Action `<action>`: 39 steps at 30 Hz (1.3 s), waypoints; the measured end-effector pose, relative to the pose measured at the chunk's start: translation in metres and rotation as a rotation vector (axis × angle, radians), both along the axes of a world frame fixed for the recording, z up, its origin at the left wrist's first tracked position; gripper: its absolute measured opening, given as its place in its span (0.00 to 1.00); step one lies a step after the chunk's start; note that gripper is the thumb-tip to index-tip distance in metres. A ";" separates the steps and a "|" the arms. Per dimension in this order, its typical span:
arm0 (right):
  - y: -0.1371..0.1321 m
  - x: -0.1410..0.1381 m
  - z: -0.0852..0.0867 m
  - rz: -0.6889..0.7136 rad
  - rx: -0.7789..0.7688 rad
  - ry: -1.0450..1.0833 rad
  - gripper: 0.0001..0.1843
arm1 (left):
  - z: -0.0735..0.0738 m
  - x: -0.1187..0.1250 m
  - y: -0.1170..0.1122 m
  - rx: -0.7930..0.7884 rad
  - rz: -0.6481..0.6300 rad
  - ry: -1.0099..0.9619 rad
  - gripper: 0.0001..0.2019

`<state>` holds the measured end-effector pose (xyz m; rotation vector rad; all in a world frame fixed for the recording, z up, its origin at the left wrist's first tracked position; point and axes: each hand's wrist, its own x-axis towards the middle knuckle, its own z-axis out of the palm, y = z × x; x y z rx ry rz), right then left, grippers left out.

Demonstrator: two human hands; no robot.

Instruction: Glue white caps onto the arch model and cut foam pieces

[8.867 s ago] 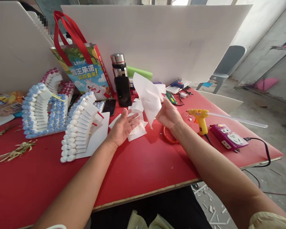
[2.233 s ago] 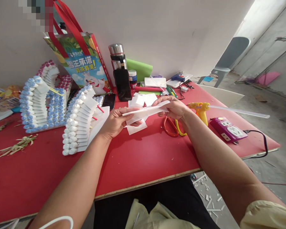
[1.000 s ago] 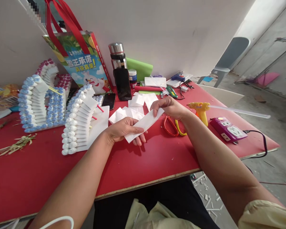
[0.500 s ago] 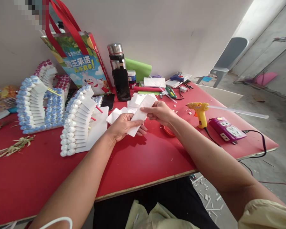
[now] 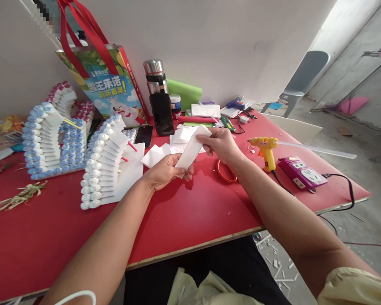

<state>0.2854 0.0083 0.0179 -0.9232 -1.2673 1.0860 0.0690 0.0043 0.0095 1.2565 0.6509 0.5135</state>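
Note:
A narrow strip of folded white paper (image 5: 190, 151) is stretched at a slant between my hands, above the red table. My left hand (image 5: 167, 171) pinches its lower end, thumb on top. The upper end is gripped by my right hand (image 5: 220, 143) between thumb and fingers. Behind the strip lie more white paper pieces (image 5: 157, 155). To the left stands a curved paper model (image 5: 103, 169) edged with white rolled tips. An orange-red ring (image 5: 225, 171) lies on the table below my right wrist.
A yellow glue gun (image 5: 265, 151) with a long clear stick and a purple power socket (image 5: 301, 173) stand at right. A steel thermos (image 5: 155, 76), a black phone (image 5: 161, 113) and a printed bag (image 5: 106, 87) are at the back. A blue-tipped model (image 5: 38, 140) sits farther left.
My right hand has slid a little right and up along the paper strip. The orange-red ring shows more fully now. My left hand keeps its hold on the lower end.

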 end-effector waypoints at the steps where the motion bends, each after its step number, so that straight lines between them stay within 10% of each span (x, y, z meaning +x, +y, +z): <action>1: 0.001 0.000 -0.001 0.003 0.000 -0.003 0.17 | 0.000 0.001 -0.001 -0.011 -0.006 -0.007 0.18; 24: 0.001 0.000 -0.001 -0.017 -0.027 -0.056 0.16 | 0.001 0.009 -0.005 -0.033 0.045 -0.007 0.17; 33: -0.045 0.039 0.029 -0.246 -0.266 -1.615 0.16 | 0.001 0.006 0.000 -0.037 0.103 -0.012 0.17; 39: -0.065 0.034 0.005 -0.128 -0.416 -1.742 0.32 | 0.001 0.005 0.001 -0.034 0.136 -0.009 0.16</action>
